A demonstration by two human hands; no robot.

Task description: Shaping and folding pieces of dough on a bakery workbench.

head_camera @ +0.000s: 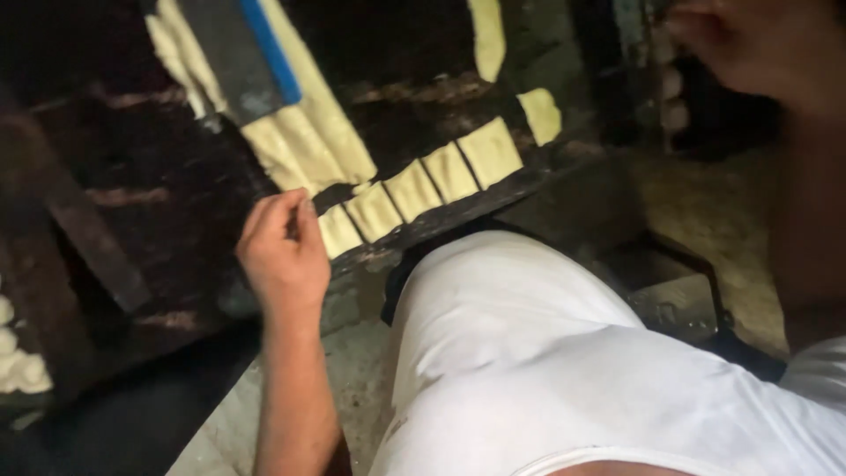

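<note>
A: Where is the left hand (284, 254)?

B: Near the middle of the view, over the near edge of a dark work board (159, 211). Its fingers are curled in, with thumb and fingertips pinched close together. I cannot tell whether anything is between them.

A: And the dough?

B: A row of cut dough pieces (414, 189), pale yellow and roughly square, runs along the board's near edge, from just right of the hand up toward the far right. The nearest piece lies just beside the fingertips, to their right; whether they touch it is not clear.

A: Anything beyond that row?

B: Uncut strips of dough (308, 132) lie farther back, side by side, slanting away toward the far left. A broad flat blade (233, 57) with a blue stripe along one edge rests over their far end. Another strip of dough (487, 35) sits at the far edge, to the right of them.

A: The right hand?

B: The right hand (740, 44) is up at the far right corner, well apart from the dough, fingers loosely bent and partly cut off by the frame. It is blurred, so I cannot tell whether it holds anything.

A: What else shows?

B: A white garment (546, 370) fills the near right. At the left edge lie small pale dough lumps (18, 361).
</note>
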